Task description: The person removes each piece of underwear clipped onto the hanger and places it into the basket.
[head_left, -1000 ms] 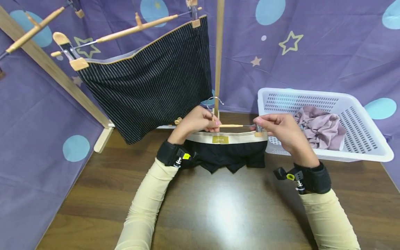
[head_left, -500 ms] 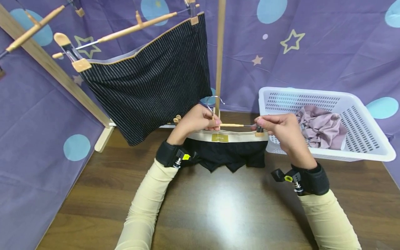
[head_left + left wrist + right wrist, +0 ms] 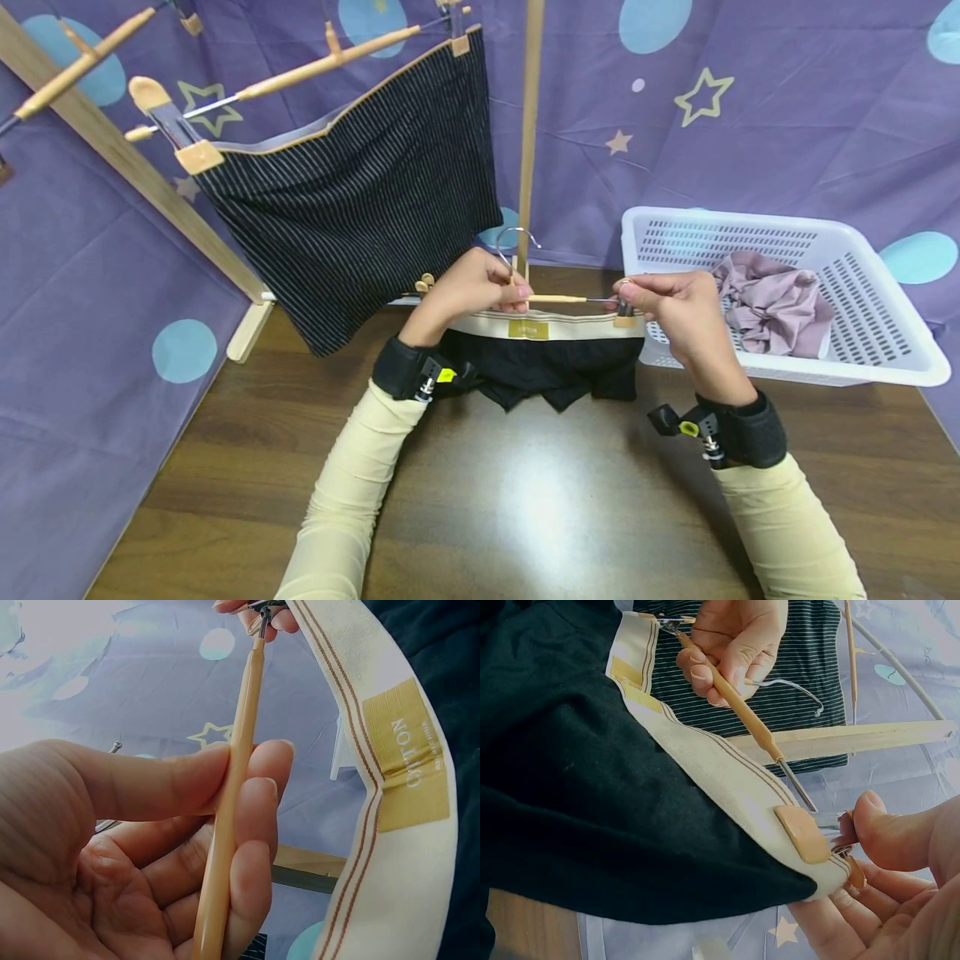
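bare brown tabletop (image 3: 525, 500) lies open toward the person, between the two sleeves and out to both sides. behind the hands, an upright wooden post (image 3: 529, 133) stands at centre, just past the wire hook (image 3: 513, 242). on the left, hanging striped shorts (image 3: 352, 200) and a slanting wooden beam (image 3: 127, 162) close that side. on the right, the white basket (image 3: 780, 300), holding a crumpled pink garment (image 3: 772, 304), sits just beside the right hand (image 3: 675, 312). open air remains between post and basket. purple cloth (image 3: 750, 125) walls the back.
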A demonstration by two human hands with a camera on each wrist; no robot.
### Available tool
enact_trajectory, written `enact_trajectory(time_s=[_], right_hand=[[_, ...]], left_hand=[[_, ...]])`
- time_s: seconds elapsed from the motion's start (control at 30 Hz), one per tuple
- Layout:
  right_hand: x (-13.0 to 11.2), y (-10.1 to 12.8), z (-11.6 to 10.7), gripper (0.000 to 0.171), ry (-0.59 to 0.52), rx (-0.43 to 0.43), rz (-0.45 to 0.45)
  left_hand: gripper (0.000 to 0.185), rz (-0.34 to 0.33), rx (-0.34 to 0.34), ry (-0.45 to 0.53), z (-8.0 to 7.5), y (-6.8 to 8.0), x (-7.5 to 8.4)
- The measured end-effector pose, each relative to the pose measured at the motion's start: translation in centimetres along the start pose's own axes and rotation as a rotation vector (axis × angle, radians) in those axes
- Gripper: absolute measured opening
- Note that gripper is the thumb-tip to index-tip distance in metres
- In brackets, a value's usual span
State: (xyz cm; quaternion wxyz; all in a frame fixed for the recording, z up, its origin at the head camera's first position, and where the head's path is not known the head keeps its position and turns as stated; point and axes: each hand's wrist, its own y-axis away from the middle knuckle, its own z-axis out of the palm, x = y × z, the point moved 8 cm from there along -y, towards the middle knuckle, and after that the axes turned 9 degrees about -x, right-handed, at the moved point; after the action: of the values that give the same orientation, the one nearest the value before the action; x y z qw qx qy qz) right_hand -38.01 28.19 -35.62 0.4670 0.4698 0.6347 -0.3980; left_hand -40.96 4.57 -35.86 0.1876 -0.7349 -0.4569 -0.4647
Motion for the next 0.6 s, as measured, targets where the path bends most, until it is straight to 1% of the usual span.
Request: enact_trajectory(time_s=[0.2, 0.6], right_hand=[[-0.01, 0.11, -0.16, 0.012, 0.058, 0.024, 0.011], [-0.22, 0.18, -0.2, 0.01, 0.046, 0.042, -0.024]], left_hand=[[0.017, 0.009, -0.003, -0.015, -0.07, 0.03, 0.01], [0.017, 0.034, -0.013, -0.02, 0.01, 0.15, 0.34]])
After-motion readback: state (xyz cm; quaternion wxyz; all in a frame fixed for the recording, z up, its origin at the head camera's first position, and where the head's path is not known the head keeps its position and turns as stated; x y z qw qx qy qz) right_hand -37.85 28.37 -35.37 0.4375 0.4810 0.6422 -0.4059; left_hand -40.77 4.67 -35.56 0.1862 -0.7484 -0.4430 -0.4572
